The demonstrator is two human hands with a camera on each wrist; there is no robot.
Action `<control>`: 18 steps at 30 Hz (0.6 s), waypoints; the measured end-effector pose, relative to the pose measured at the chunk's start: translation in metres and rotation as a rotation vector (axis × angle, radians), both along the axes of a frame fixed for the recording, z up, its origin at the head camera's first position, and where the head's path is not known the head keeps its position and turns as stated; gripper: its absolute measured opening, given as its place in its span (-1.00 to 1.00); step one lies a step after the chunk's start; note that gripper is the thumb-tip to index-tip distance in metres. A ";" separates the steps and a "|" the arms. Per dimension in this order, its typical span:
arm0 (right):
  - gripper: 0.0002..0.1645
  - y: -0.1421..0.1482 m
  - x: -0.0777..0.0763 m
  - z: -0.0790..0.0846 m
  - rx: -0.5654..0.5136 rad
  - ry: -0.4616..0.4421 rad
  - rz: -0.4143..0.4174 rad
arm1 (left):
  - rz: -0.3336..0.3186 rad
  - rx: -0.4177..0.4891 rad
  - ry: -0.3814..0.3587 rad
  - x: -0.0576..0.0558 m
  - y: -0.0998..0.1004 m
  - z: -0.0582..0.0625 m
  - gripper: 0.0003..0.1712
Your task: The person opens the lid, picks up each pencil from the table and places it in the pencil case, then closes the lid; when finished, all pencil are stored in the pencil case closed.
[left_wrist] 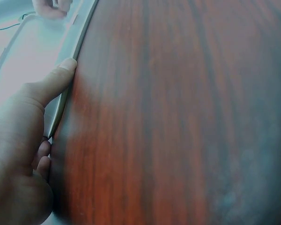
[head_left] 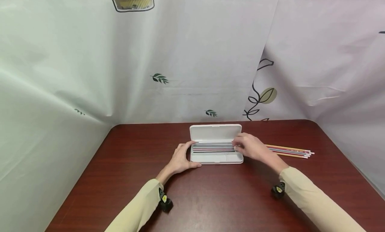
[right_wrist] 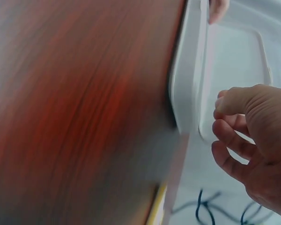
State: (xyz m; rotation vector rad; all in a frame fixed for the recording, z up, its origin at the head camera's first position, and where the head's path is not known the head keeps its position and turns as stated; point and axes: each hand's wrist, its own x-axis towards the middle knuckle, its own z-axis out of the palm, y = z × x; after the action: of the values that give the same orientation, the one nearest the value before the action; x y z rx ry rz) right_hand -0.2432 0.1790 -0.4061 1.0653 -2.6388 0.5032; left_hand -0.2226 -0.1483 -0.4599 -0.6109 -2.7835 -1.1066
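Observation:
A white pencil case (head_left: 209, 158) lies on the table with its lid (head_left: 216, 133) raised at the back. Several pencils (head_left: 212, 148) lie side by side in its long compartment. My left hand (head_left: 180, 158) grips the left end of the case, thumb on the front edge and fingers towards the back. In the left wrist view the thumb presses the rim (left_wrist: 84, 33). My right hand (head_left: 250, 147) is over the right end of the case, fingers curled by the pencils' ends. In the right wrist view its thumb and index fingertips meet; I cannot tell whether they pinch a pencil.
More pencils (head_left: 288, 151) lie in a loose bundle on the table, right of the case and partly behind my right forearm. The dark red-brown table (head_left: 216, 195) ends at a white patterned cloth (head_left: 192, 65) behind the case.

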 end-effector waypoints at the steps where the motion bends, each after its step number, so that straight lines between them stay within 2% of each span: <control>1: -0.80 0.007 0.001 0.001 -0.011 0.008 -0.012 | 0.001 0.001 -0.006 0.000 0.000 0.000 0.04; 9: -0.72 0.083 0.016 -0.003 -0.080 0.121 -0.069 | 0.000 -0.010 -0.009 -0.003 -0.001 -0.001 0.04; 18: -0.63 0.152 0.042 -0.016 -0.016 0.143 -0.172 | 0.005 -0.005 0.002 -0.004 0.000 -0.003 0.04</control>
State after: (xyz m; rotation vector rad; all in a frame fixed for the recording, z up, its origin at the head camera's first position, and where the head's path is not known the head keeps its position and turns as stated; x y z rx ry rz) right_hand -0.2014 0.3307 -0.4217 0.8264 -2.5655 0.3956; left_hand -0.2263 -0.1483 -0.4631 -0.6049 -2.7856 -1.0972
